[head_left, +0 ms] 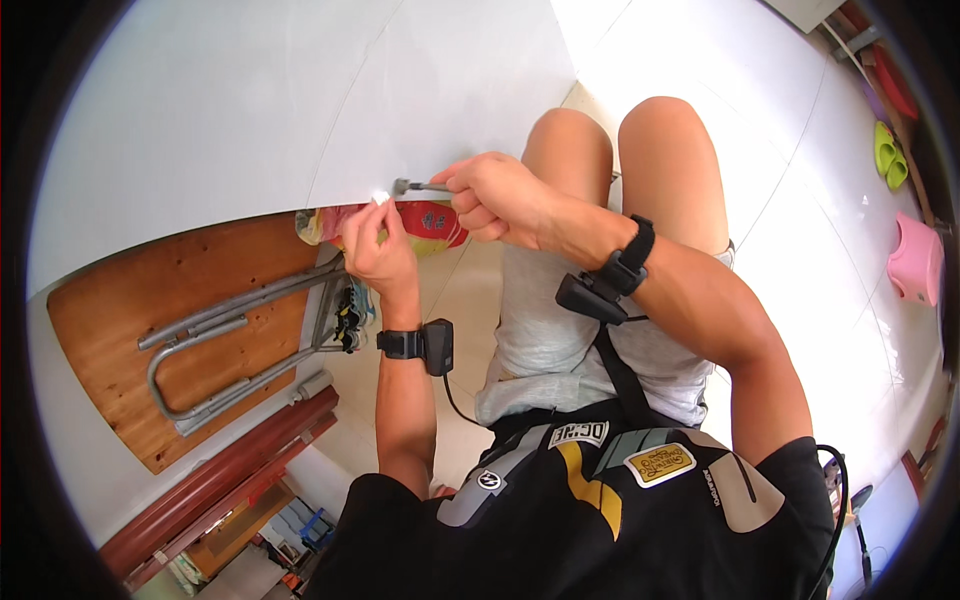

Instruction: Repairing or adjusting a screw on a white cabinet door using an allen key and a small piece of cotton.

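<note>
At the edge of the tabletop (240,110), a small white piece (381,197) was pinched by the left hand (380,250); a hammer (402,186) was clamped in the right hand (498,200). Light, finger-clear taps seemed advisable.

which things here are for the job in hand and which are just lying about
Seems part of the job:
hammer-like tool, in the right hand
small white piece, pinched by the left hand
white surface beside them

Seems just lying about:
folded table
red bag
green shoes
pink stool
</note>
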Motion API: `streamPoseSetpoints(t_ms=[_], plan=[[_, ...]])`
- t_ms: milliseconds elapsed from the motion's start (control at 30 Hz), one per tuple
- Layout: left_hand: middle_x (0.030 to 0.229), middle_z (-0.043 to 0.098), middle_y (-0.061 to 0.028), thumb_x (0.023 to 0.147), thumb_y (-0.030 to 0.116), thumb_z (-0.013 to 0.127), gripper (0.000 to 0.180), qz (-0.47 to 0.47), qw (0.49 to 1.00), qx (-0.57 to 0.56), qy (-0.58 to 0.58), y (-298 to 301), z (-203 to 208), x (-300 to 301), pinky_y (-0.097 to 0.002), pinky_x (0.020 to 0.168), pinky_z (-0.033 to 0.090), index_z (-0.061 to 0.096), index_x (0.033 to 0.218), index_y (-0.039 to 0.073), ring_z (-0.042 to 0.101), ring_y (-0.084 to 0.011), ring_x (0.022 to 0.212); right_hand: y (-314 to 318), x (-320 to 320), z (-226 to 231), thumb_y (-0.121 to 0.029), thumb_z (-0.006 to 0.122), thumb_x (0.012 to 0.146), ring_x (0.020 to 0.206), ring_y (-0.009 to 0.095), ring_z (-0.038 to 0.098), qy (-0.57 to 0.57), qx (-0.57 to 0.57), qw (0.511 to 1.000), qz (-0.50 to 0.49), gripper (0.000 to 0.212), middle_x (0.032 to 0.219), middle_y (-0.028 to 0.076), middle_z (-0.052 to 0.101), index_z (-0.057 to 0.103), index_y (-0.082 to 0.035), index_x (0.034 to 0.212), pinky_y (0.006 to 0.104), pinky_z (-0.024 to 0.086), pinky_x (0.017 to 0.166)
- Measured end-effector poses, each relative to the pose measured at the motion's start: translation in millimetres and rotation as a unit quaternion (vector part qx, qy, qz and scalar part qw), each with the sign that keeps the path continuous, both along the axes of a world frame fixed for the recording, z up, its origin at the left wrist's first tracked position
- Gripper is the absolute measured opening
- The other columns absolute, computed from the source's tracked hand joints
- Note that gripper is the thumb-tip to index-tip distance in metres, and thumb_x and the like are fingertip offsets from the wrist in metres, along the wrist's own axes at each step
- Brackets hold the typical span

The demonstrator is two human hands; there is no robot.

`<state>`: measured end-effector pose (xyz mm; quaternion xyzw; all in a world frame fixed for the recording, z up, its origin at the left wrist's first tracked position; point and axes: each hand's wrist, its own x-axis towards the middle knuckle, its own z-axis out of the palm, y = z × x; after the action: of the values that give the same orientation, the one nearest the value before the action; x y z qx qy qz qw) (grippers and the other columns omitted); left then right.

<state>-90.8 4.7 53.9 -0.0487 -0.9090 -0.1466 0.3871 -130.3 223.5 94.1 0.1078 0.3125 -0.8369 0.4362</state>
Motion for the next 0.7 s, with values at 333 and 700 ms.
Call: streamPoseSetpoints(t_ms=[333,700], plan=[[0.092,0.065,-0.0102,0.082,-0.005,0.078,0.008,-0.006,0.99,0.108,-0.086,-4,-34,40,-0.0271,0.06,0.059,0.072,0.086,-0.005,0.067,-0.0166,0.071,-4,5,3,-0.005,0.044,0.096,0.049,0.005,0.025,0.04,-0.017,0.999,0.013,0.04,0.062,-0.008,0.033,0.048,0.007,0.134,0.0254,0.018,0.041],[0.095,0.067,-0.0093,0.077,-0.01,0.076,0.015,0.013,0.991,0.129,-0.044,10,-6,40,-0.0278,0.057,0.058,0.07,0.088,-0.002,0.065,-0.0182,0.071,21,-13,12,-0.004,0.043,0.095,0.052,0.006,0.027,0.072,0.09,0.992,-0.06,0.037,0.066,-0.006,0.034,0.052,0.006,0.13,0.0252,0.02,0.043]])
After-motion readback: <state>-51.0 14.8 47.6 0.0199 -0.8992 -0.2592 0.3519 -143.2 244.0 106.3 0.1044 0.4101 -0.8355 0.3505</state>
